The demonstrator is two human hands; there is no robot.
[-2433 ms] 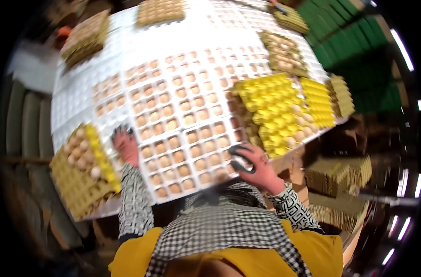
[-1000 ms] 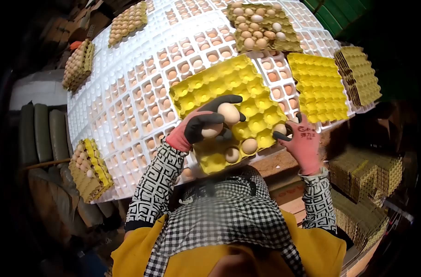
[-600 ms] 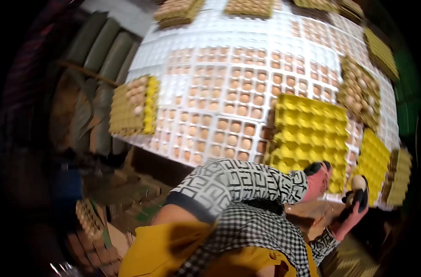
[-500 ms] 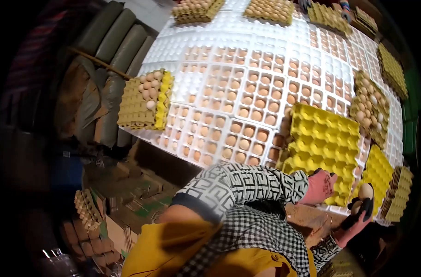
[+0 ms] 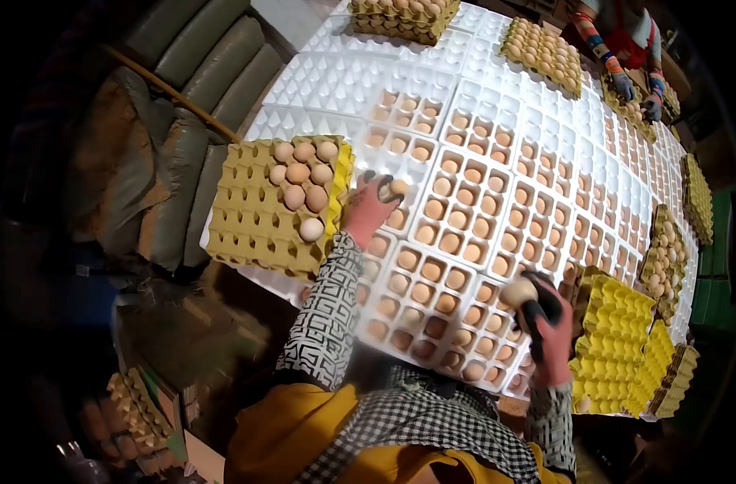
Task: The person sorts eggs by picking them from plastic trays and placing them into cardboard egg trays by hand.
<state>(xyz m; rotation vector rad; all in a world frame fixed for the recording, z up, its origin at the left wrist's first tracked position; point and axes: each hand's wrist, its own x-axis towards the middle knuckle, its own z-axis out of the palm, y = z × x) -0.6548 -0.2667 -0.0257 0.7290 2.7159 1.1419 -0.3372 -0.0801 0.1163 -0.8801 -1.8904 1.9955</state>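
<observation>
Left hand [image 5: 366, 214] shifted, fingers [image 5: 384, 181] half-curled, around egg [image 5: 398, 188]

No lettering, label, brand, number or sign can be read anywhere here.

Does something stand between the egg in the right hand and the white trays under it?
Nothing visible does. The egg in the right hand is above the white trays, and the yellow tray lies further right, out of the way. The cells directly below are partly hidden by the hand and egg.
</observation>
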